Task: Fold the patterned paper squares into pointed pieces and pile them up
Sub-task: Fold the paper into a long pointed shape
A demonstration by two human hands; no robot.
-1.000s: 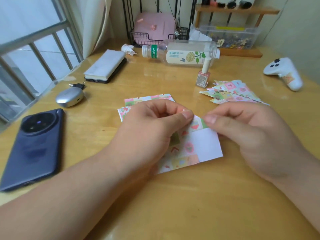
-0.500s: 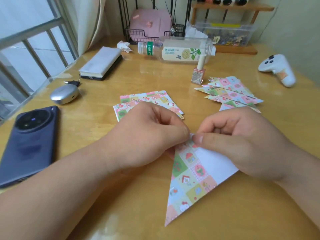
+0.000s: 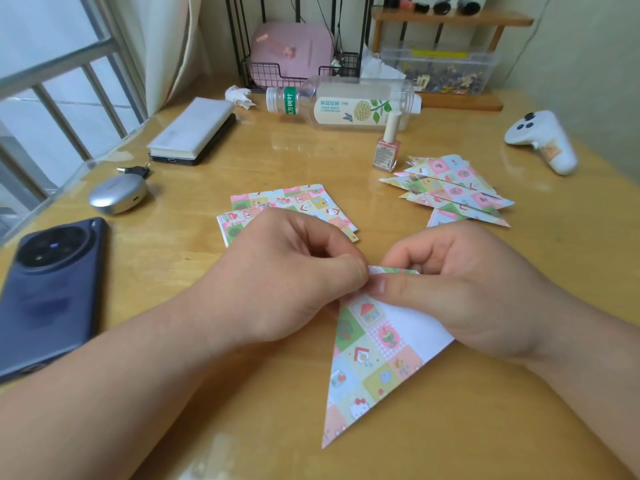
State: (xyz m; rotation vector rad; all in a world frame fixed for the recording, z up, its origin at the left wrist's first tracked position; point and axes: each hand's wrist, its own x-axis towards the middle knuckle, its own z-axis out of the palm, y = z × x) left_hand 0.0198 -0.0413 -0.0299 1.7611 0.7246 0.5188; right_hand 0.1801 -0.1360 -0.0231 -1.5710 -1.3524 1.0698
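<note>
The half-folded piece (image 3: 374, 358) lies flat on the glossy wooden table (image 3: 485, 427), with its long sharp tip aimed toward the person. Its left side shows pastel printed checks and its right side is a plain white flap.

Both hands meet at its wide top edge. The left hand (image 3: 287, 271) has its fingers curled and pinches the upper corner between thumb and forefinger. The right hand (image 3: 460, 292) grips the same edge, with its thumb laid along the paper. This is probably to pin the thin layers while a crease is pressed. The fold under the fingertips is hidden, so I cannot tell how the flap sits there.

Just beyond the left hand, a loose stack of unfolded squares (image 3: 291, 202) lies flat within easy reach. Farther off to the right, the finished pieces (image 3: 450, 188) overlap in a fanned pile of narrow, crisp triangles, set apart from the working spot. A small glass nail polish bottle (image 3: 387, 150) stands upright just behind that pile.
</note>
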